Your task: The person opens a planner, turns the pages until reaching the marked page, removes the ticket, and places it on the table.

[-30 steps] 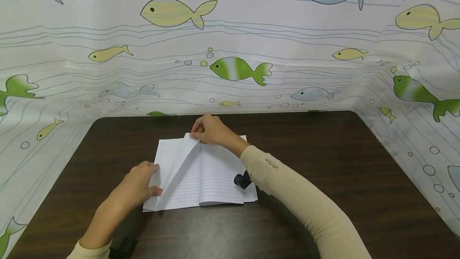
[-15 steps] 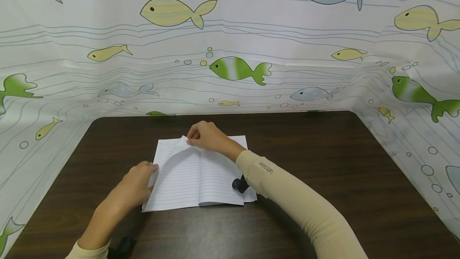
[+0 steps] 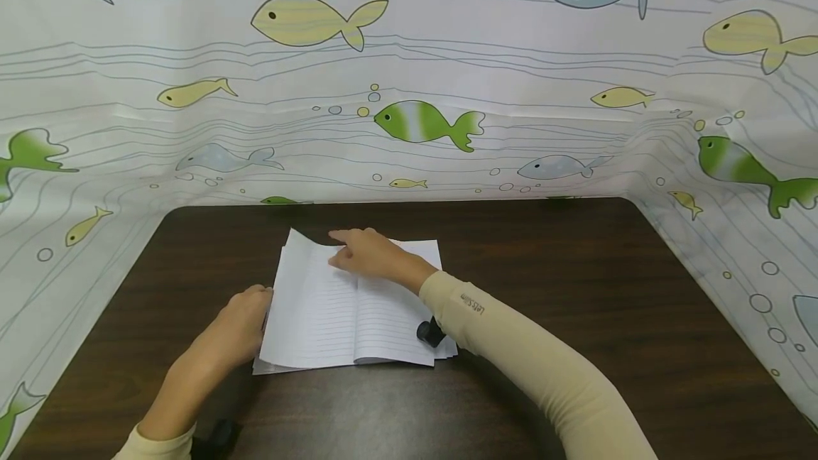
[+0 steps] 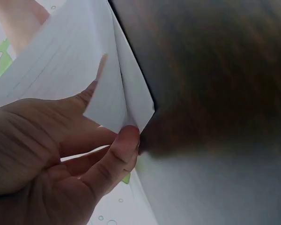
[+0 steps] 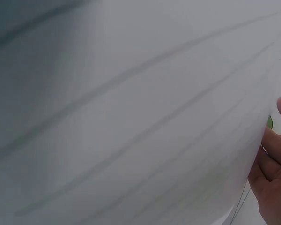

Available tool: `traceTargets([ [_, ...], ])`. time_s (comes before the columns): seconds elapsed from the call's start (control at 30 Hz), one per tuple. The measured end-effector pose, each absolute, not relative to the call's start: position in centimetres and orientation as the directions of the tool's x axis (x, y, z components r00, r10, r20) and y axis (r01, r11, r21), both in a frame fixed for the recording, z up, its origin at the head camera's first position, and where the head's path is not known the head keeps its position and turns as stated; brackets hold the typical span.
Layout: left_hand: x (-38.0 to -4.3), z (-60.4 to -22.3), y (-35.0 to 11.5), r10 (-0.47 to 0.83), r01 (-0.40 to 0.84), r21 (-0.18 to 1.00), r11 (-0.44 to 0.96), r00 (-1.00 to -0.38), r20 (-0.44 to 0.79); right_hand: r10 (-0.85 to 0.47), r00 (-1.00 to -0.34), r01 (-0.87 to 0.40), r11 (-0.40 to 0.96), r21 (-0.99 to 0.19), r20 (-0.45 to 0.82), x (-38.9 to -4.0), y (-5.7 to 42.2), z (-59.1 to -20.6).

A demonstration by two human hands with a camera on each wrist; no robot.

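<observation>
An open lined notebook (image 3: 399,311) lies on the dark wooden table. One loose-standing page (image 3: 297,304) curves over its left half, with the upper left corner raised. At the left edge my left hand (image 3: 233,329) grips the notebook; in the left wrist view the thumb lies among the sheets and the curled fingers (image 4: 124,140) meet the corner. Above the page's top middle is my right hand (image 3: 371,254), index finger extended to the left and thumb apart, pinching nothing. The right wrist view is mostly filled by a blurred lined sheet (image 5: 131,112).
A white fish-print sheet (image 3: 511,77) stands around the back and sides of the table (image 3: 543,268). Small black wrist cameras show under each forearm, one (image 3: 431,332) overlapping the notebook's right page.
My right hand has brought the page leftward over the left half and let go of it. My left hand has stayed at the left edge, its thumb now covered by the page.
</observation>
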State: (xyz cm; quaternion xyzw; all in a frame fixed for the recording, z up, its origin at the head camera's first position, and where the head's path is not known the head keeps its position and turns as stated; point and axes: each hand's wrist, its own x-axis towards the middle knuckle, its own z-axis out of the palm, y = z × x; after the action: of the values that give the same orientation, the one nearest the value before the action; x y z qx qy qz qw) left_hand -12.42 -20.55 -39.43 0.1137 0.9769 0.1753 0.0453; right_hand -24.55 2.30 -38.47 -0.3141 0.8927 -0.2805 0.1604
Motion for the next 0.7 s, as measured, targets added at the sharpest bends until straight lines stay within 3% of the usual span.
traceTargets([
  [0.3,-12.3,-39.0,-20.8,0.182,0.128,0.418,0.899,-0.979,-0.092,-0.737,-0.664,-0.648,0.652,-0.394,-0.128,-23.5,2.4,-38.7],
  [0.47,-12.2,-38.9,-21.0,0.164,0.096,0.471,0.877,-0.981,-0.105,-0.763,-0.639,-0.692,0.627,-0.358,-0.101,-23.3,2.6,-39.1],
  [0.7,-12.1,-39.2,-21.5,0.226,0.147,0.469,0.871,-0.967,-0.117,-0.776,-0.626,-0.71,0.61,-0.352,-0.081,-23.2,2.7,-39.2],
])
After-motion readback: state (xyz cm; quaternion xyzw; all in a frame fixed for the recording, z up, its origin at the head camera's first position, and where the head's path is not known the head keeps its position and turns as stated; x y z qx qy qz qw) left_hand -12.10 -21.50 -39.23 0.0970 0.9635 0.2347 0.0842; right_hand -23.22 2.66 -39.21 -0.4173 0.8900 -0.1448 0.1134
